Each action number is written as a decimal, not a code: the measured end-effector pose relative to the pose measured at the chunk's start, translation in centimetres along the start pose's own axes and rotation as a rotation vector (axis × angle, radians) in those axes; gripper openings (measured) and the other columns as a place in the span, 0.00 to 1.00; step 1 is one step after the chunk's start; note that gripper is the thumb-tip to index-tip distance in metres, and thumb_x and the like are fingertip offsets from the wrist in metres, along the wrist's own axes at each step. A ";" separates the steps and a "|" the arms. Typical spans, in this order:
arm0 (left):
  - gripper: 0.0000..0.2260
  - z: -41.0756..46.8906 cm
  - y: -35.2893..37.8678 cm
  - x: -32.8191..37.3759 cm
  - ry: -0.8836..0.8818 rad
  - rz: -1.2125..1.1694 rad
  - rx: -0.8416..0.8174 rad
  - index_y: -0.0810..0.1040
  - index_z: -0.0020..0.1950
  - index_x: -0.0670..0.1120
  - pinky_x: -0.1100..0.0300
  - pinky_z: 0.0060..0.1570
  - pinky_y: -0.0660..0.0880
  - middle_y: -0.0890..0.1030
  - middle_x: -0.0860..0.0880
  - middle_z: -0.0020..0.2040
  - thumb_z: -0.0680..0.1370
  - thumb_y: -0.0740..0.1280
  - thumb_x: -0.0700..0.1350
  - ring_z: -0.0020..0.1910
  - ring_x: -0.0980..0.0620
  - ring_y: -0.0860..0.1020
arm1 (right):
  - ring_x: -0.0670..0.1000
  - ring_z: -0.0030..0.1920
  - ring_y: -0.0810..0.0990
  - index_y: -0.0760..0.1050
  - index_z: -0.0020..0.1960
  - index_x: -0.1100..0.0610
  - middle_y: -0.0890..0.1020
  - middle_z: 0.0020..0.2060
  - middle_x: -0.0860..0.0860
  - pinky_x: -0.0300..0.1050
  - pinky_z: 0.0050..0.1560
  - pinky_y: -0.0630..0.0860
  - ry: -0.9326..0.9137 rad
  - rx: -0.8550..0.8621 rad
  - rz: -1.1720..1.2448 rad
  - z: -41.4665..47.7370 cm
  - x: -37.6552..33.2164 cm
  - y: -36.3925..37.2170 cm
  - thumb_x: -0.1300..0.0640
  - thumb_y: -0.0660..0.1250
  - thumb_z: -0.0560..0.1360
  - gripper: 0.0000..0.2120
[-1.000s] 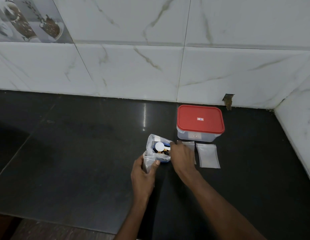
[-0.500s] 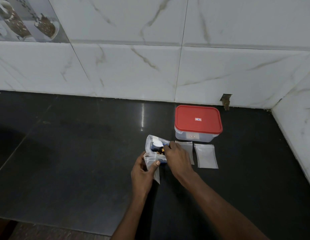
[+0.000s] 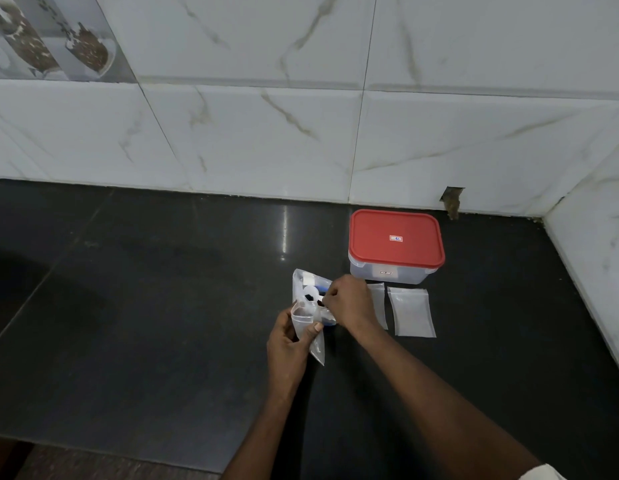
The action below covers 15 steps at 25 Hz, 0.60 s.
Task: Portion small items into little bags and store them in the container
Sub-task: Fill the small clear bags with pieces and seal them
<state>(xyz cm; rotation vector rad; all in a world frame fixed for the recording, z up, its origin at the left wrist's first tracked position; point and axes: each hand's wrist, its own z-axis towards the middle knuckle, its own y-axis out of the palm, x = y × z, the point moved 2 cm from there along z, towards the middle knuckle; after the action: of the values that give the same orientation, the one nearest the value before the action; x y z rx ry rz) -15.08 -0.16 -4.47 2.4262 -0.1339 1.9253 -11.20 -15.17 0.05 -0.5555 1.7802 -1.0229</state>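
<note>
As the left hand point(image 3: 287, 344) grips a little bag point(image 3: 315, 342), mouth pointing away, the right hand point(image 3: 348, 304) pinches the item bag point(image 3: 303, 284); black bench point(image 3: 162, 306), tiled walls point(image 3: 266, 133).

The countertop point(image 3: 162, 306) is finished in dark polished stone — glossy, with light mirrored on it. The wall tiles point(image 3: 266, 140) are glazed smooth and marble-veined. The container point(image 3: 367, 273) is moulded in cloudy plastic, its lid point(image 3: 394, 251) in smooth red plastic. The flat bags point(image 3: 412, 313), held bag point(image 3: 315, 344) and pouch point(image 3: 301, 282) are formed of thin clear film.

Head view, looking down at countertop point(image 3: 162, 323).
</note>
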 end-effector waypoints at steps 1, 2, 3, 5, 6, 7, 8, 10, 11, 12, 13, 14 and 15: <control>0.22 0.0 0.1 0.0 0.006 -0.004 -0.005 0.78 0.66 0.49 0.55 0.54 0.81 0.85 0.50 0.57 0.74 0.75 0.39 0.54 0.53 0.84 | 0.53 0.43 0.84 0.85 0.44 0.59 0.86 0.40 0.55 0.49 0.46 0.81 0.045 0.001 0.068 0.3 0.2 -0.2 0.60 0.72 0.70 0.05; 0.22 0.1 0.1 0.1 0.014 -0.002 -0.008 0.78 0.66 0.49 0.55 0.55 0.81 0.85 0.50 0.57 0.74 0.75 0.38 0.55 0.52 0.84 | 0.52 0.40 0.84 0.86 0.42 0.60 0.86 0.38 0.55 0.49 0.44 0.82 0.082 -0.004 0.136 0.4 0.4 -0.5 0.61 0.74 0.69 0.04; 0.23 0.1 0.1 0.2 0.024 0.001 -0.005 0.78 0.66 0.49 0.55 0.56 0.80 0.85 0.50 0.58 0.73 0.76 0.38 0.56 0.52 0.84 | 0.52 0.36 0.83 0.86 0.41 0.60 0.85 0.36 0.55 0.49 0.41 0.82 0.116 -0.008 0.209 0.5 0.5 -0.8 0.62 0.74 0.68 0.03; 0.24 0.1 -0.1 0.4 0.066 0.014 0.034 0.79 0.65 0.52 0.56 0.56 0.80 0.84 0.50 0.60 0.71 0.78 0.39 0.57 0.53 0.83 | 0.50 0.27 0.79 0.85 0.38 0.61 0.83 0.29 0.55 0.48 0.35 0.81 0.165 -0.011 0.362 0.1 0.7 -1.7 0.64 0.74 0.67 0.01; 0.24 0.1 -0.2 0.6 0.098 0.032 0.070 0.79 0.63 0.55 0.57 0.55 0.80 0.82 0.51 0.61 0.69 0.79 0.40 0.57 0.54 0.83 | 0.49 0.24 0.77 0.84 0.38 0.62 0.81 0.26 0.54 0.46 0.31 0.79 0.181 -0.013 0.432 -0.2 0.8 -2.3 0.65 0.73 0.68 0.01; 0.24 0.1 -0.3 0.9 0.136 0.055 0.100 0.79 0.60 0.58 0.57 0.54 0.80 0.81 0.51 0.61 0.68 0.80 0.42 0.58 0.54 0.82 | 0.48 0.22 0.75 0.84 0.38 0.63 0.80 0.25 0.54 0.44 0.29 0.77 0.190 -0.018 0.498 -0.6 0.8 -2.9 0.66 0.73 0.68 0.02; 0.23 0.2 -0.3 1.2 0.169 0.087 0.121 0.79 0.57 0.60 0.56 0.54 0.80 0.80 0.52 0.60 0.67 0.81 0.43 0.57 0.54 0.82 | 0.48 0.21 0.74 0.84 0.38 0.63 0.79 0.24 0.53 0.43 0.28 0.75 0.187 -0.021 0.552 -1.0 0.8 -3.6 0.66 0.73 0.68 0.02; 0.22 0.6 -0.1 2.0 0.206 0.141 0.132 0.79 0.53 0.62 0.52 0.53 0.81 0.78 0.55 0.58 0.65 0.82 0.45 0.56 0.54 0.81 | 0.46 0.22 0.74 0.84 0.38 0.61 0.80 0.25 0.51 0.42 0.27 0.75 0.127 0.004 0.597 -2.1 0.5 -4.8 0.64 0.73 0.69 0.02; 0.22 0.8 0.0 2.2 0.202 0.162 0.133 0.78 0.52 0.63 0.50 0.53 0.81 0.77 0.56 0.58 0.65 0.82 0.45 0.55 0.54 0.81 | 0.44 0.23 0.75 0.85 0.39 0.59 0.81 0.27 0.50 0.42 0.28 0.76 0.065 0.036 0.575 -2.6 0.3 -5.3 0.63 0.73 0.69 0.02; 0.23 1.1 0.1 2.4 0.195 0.175 0.134 0.77 0.52 0.64 0.49 0.53 0.81 0.77 0.57 0.57 0.65 0.82 0.46 0.55 0.54 0.81 | 0.43 0.25 0.77 0.85 0.39 0.58 0.83 0.29 0.48 0.42 0.30 0.77 -0.015 0.083 0.520 -3.2 0.1 -5.7 0.62 0.73 0.70 0.02; 0.22 1.3 0.2 2.4 0.191 0.184 0.134 0.77 0.51 0.65 0.48 0.54 0.81 0.76 0.58 0.57 0.64 0.82 0.48 0.55 0.54 0.81 | 0.43 0.28 0.78 0.85 0.40 0.57 0.84 0.31 0.48 0.41 0.31 0.76 -0.112 0.140 0.450 -3.9 -0.1 -5.9 0.61 0.72 0.70 0.03; 0.22 1.5 0.2 2.4 0.192 0.189 0.136 0.77 0.51 0.65 0.47 0.54 0.81 0.76 0.59 0.57 0.64 0.81 0.51 0.55 0.54 0.81 | 0.44 0.30 0.79 0.84 0.41 0.57 0.84 0.33 0.48 0.40 0.32 0.75 -0.236 0.215 0.347 -4.8 -0.4 -6.0 0.60 0.72 0.71 0.02; 0.21 1.6 0.1 2.3 0.198 0.191 0.139 0.77 0.51 0.66 0.46 0.54 0.81 0.76 0.60 0.57 0.63 0.80 0.55 0.55 0.53 0.81 | 0.46 0.31 0.79 0.84 0.42 0.57 0.83 0.34 0.50 0.40 0.31 0.74 -0.394 0.307 0.187 -5.5 -0.5 -5.8 0.60 0.73 0.70 0.02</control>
<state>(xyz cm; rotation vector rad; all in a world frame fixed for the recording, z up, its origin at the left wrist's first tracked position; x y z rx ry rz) -12.97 -0.52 -2.58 2.3626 -0.2406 2.3181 -16.42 -15.77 6.08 -0.3607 1.2741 -0.9573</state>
